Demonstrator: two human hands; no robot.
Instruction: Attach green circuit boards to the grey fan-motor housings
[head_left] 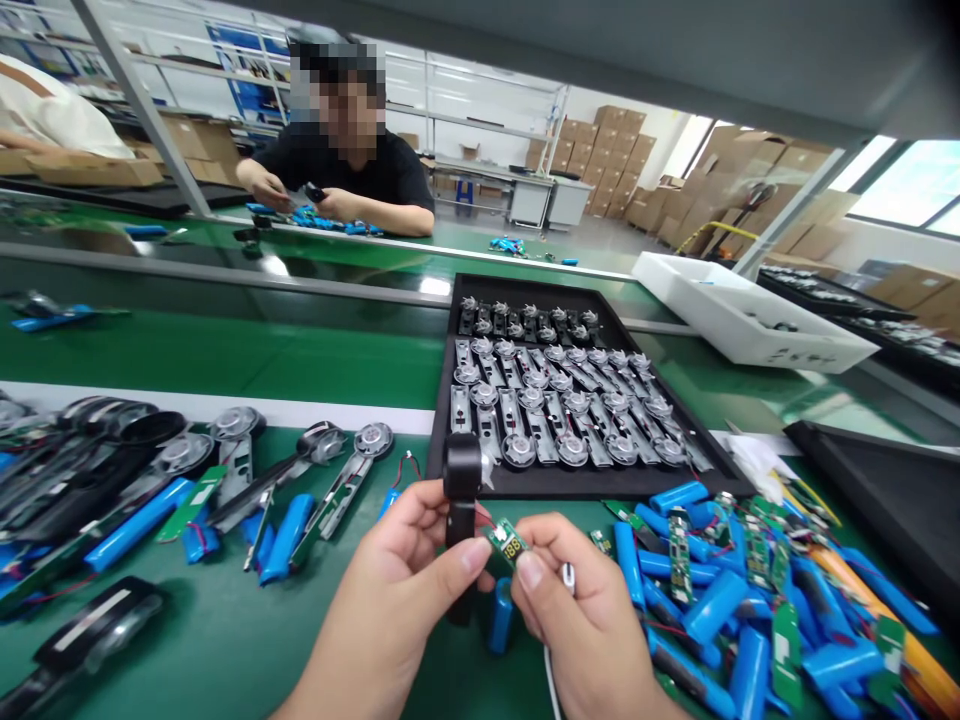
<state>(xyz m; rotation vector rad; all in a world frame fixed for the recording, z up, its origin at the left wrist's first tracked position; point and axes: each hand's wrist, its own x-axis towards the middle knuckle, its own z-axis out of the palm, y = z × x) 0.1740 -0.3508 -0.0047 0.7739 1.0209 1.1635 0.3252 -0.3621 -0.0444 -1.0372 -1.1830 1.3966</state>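
In the head view, my left hand (405,580) is closed around a black handheld fan body (461,475), held upright with its round head on top. My right hand (581,600) pinches a small green circuit board (510,542) whose display shows lit yellow digits. A white cable (551,675) also runs through my right hand, with its light plug end (568,577) sticking up between the fingers. A thin red wire links the board towards the fan. Below the board, between my hands, is a blue battery cell (500,617); its connection is partly hidden by my fingers.
A black foam tray (442,440) holds rows of fan halves. Blue batteries with boards (724,605) are heaped at right; fan parts (232,440) lie at left. A white bin (750,320) stands behind, right. A co-worker (360,180) handles parts across the bench.
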